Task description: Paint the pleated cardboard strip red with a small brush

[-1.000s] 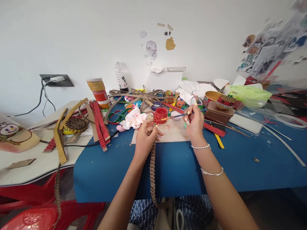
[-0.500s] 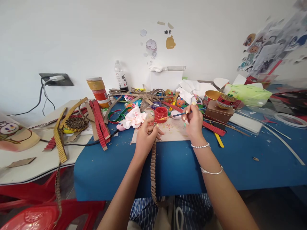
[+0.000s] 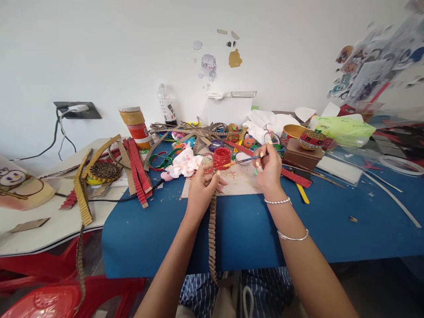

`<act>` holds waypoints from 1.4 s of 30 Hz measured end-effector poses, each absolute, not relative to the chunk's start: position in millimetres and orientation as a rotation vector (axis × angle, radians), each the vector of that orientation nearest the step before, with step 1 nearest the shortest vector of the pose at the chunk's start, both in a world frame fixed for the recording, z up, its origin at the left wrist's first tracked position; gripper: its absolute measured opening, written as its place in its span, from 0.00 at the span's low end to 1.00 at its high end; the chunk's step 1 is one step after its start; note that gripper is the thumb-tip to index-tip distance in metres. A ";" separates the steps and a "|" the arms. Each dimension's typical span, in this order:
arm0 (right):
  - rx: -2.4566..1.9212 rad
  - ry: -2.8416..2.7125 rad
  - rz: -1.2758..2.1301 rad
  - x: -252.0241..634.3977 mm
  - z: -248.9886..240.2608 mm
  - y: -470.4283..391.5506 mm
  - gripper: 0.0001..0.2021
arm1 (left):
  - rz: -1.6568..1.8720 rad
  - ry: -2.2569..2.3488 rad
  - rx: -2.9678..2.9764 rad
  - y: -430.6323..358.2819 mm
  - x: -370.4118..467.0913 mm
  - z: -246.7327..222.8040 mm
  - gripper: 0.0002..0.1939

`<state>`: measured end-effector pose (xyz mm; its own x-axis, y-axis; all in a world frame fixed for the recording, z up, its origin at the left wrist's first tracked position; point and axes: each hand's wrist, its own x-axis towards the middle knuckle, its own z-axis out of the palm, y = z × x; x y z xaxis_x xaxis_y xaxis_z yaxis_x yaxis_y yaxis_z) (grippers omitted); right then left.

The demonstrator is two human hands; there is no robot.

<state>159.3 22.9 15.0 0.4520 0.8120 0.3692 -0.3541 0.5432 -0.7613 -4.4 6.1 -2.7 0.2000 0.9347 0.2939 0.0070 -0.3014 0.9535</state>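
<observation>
While the left hand (image 3: 203, 183) pinches a corrugated strip (image 3: 212, 234) dangling at lower centre, the right hand (image 3: 269, 171), right of centre, grips a paintbrush (image 3: 249, 159); red paint jar (image 3: 222, 159) sits mid-frame just beyond, bottle (image 3: 167, 107) stands farther back, upper left of centre.

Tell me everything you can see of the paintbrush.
The paintbrush is thin, with a blue handle and a paler, orange-tinged section toward its tip. The right hand pinches the handle; the brush slants down toward the left hand. In view, the tip overlaps the red jar; what it touches is unclear.
</observation>
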 end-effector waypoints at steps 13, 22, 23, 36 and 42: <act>-0.709 -0.855 0.715 159.1 10.6 24.5 0.18 | 1.243 0.942 1.549 5.8 -4.3 -3.0 0.17; -0.702 -0.893 0.744 158.0 11.5 25.2 0.18 | 1.222 0.935 1.545 6.2 -4.6 -3.8 0.16; -0.698 -0.890 0.751 157.9 11.9 24.7 0.18 | 1.222 0.937 1.545 6.2 -4.7 -3.7 0.16; -0.724 -0.857 0.701 158.8 10.6 25.2 0.18 | 1.225 0.939 1.536 6.2 -4.1 -3.5 0.17; -0.706 -0.871 0.722 157.8 11.2 24.7 0.18 | 1.212 0.962 1.524 4.9 -3.3 -0.9 0.17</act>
<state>157.8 24.7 11.2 0.4494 0.7906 0.4160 -0.2616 0.5617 -0.7849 -3.3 4.9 -0.9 0.2055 0.9468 0.2476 0.0263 -0.2583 0.9657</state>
